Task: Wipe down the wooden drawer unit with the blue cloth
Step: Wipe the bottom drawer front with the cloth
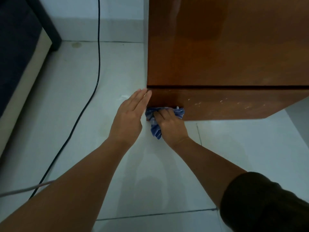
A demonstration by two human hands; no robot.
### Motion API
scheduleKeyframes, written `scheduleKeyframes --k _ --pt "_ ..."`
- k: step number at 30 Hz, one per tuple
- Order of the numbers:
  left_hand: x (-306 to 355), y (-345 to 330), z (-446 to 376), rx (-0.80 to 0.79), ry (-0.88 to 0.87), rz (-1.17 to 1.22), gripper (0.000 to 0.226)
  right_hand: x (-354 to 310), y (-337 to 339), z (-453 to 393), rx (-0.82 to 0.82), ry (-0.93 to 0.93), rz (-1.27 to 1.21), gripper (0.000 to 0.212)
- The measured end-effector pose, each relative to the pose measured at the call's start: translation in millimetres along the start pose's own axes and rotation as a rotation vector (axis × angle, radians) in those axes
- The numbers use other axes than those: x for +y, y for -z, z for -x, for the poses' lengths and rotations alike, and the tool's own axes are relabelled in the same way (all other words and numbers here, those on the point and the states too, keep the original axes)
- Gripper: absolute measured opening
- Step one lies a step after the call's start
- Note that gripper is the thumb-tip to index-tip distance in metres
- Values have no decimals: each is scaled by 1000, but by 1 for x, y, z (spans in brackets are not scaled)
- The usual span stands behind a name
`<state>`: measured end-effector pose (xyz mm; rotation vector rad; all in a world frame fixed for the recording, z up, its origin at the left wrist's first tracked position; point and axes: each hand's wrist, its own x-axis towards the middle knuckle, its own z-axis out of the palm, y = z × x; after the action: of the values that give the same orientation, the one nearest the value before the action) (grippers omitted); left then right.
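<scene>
Right hand [170, 122] holds the bunched blue cloth [154, 121] in a curled grip against the wooden drawer unit [225, 56]'s bottom left corner, unwiped front stretching rightward. Left hand [130, 116], fingers straight, braces the corner edge.

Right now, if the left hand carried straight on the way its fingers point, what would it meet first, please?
The left hand lies flat, its fingers pointing up and right at the corner edge of the wooden drawer unit. They look already at or touching that edge, so the unit comes first, though depth is unclear.
</scene>
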<state>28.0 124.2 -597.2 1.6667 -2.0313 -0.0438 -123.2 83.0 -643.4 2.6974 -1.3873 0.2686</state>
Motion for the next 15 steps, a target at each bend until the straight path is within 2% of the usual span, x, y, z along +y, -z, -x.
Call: scheduleKeyframes --k 2,6,8,9,12,14,15 --pt "1 -3 1 -7 13 -25 78 -1 -17 4 -115 -58 -27 31" --pt "2 -8 1 10 -20 -87 83 5 -28 2 -364 -136 19 27" --pt "4 -7 0 29 -34 -111 79 7 -23 1 -389 -181 -7 24" --pt "6 -6 0 39 -40 -122 74 7 -12 0 -357 -165 -11 19" --pt "13 -2 -5 31 -74 -149 65 21 7 10 -245 -40 -167 23" --pt "19 -1 -10 21 -93 -135 64 30 37 24 -110 54 -167 13" --pt "23 0 -12 23 -103 -128 63 36 56 29 -25 89 -177 18"
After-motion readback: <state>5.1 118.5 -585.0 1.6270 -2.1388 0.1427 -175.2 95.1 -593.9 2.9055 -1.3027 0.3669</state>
